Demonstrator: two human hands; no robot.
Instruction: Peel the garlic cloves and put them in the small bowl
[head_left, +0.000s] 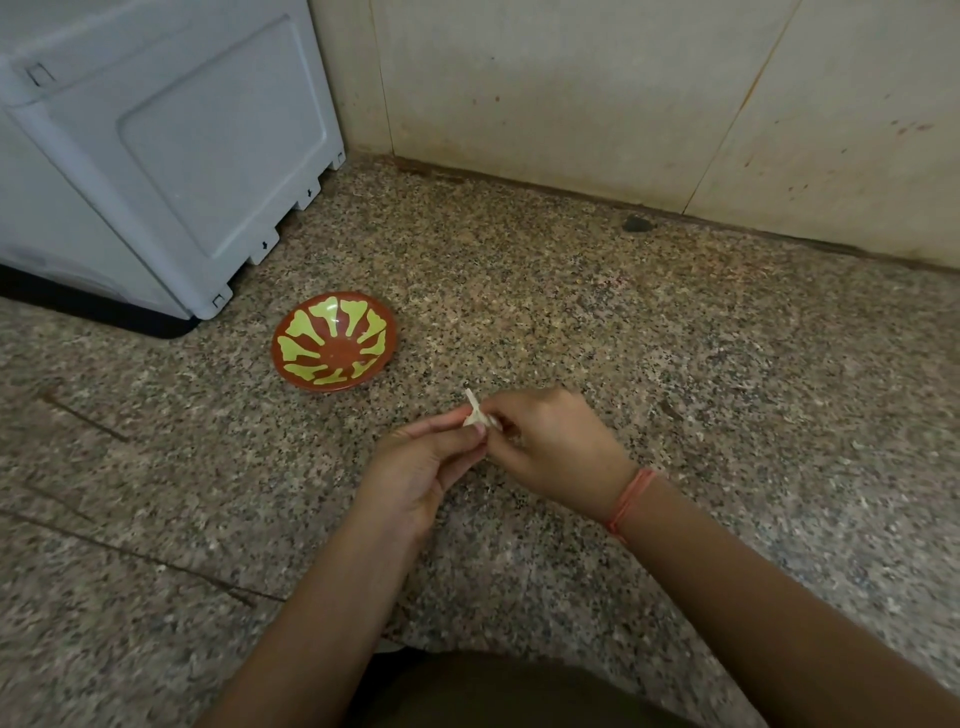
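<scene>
Garlic is what both hands meet over: one garlic clove (475, 419), held just above the speckled stone floor (675, 364), with a flap of papery skin sticking up. The left hand (415, 467) pinches it from the left to steady it, and the right hand (550, 452) pinches from the right, apparently so the fingertips can pull the skin off. One small bowl (291, 345), red-brown with yellow-green shapes, sits near on the far left, likely kept close for an easy drop; I count no cloves in it. One orange wrist thread (631, 496) circles the right wrist, and one white appliance (156, 156) stands far left.
</scene>
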